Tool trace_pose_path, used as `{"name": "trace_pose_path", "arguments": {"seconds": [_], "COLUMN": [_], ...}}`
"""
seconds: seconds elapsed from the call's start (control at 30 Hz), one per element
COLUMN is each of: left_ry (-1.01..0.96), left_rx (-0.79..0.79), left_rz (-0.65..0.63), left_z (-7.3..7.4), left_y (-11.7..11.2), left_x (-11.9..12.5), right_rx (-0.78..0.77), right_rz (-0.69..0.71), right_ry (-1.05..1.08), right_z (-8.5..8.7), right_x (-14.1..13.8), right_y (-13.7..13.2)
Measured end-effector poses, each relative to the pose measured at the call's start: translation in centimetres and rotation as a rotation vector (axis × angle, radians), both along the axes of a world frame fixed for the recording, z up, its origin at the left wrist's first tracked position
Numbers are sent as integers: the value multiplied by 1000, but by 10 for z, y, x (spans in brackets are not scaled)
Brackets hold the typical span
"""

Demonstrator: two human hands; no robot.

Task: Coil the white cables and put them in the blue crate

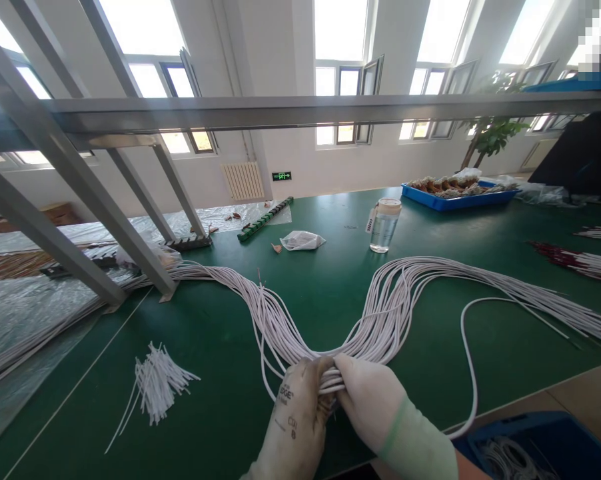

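Observation:
A thick bundle of white cables (390, 300) runs across the green table and dips toward me in the middle. At that low point my left hand (300, 413), in a worn white glove with dark print, is closed around the bundle. Right beside it my right hand (373, 400), in a cleaner white glove with a pale green cuff, also grips the cables. Several strands show between the two thumbs; the fingers underneath are hidden. One single cable (468, 353) loops away from the bundle on the right. A pile of short white ties (160, 383) lies to the left.
A clear water bottle (384, 227) stands behind the bundle, near a small plastic bag (303, 241). Farther back sits a blue tray (450, 200) of parts. Grey metal posts (70, 160) rise at the left. A blue bin (540, 440) with coiled cable is at lower right.

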State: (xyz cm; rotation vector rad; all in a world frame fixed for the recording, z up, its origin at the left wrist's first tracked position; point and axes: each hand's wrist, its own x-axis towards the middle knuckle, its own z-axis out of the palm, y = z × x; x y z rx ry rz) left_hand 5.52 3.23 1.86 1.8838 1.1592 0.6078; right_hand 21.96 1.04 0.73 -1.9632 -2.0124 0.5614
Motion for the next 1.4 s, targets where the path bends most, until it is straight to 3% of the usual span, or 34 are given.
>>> {"name": "trace_pose_path", "arguments": {"seconds": [0.2,0.33,0.4,0.53,0.63,0.8,1.0,1.1,1.17,1.27,1.33,1.4], "left_ry": [-208,-367,-445,-470,-462,-534,-778,-834,-810,-764,-741,-752], "left_rx": [-140,-89,-98,-156,-179,-114,-291,-354,-370,-401,-399,-383], "left_rz": [-134,-20,44,102,124,184,171,221,270,318,331,328], "left_z": [-23,-24,-21,-18,-19,-23,-39,-49,-53,-57,-60,-62], "left_y": [6,1,-2,-5,-5,-9,-8,-6,-5,-4,-2,-1], "left_x": [-16,-13,-10,-9,-13,-18,-25,-30,-33,-35,-34,-31], "right_rx": [69,12,-45,-124,-56,39,35,12,-38,-10,120,133], "right_rz": [71,142,152,175,262,246,205,263,314,327,365,526], "right_ry": [302,644,717,618,551,470,367,300,243,143,88,9], "right_z": [-8,3,10,22,24,7,-17,-20,-12,16,39,55], "right_x": [9,8,6,4,1,-4,-9,-4,1,-6,-32,-77], "right_y": [-1,3,5,6,6,4,8,17,29,58,80,101]}}
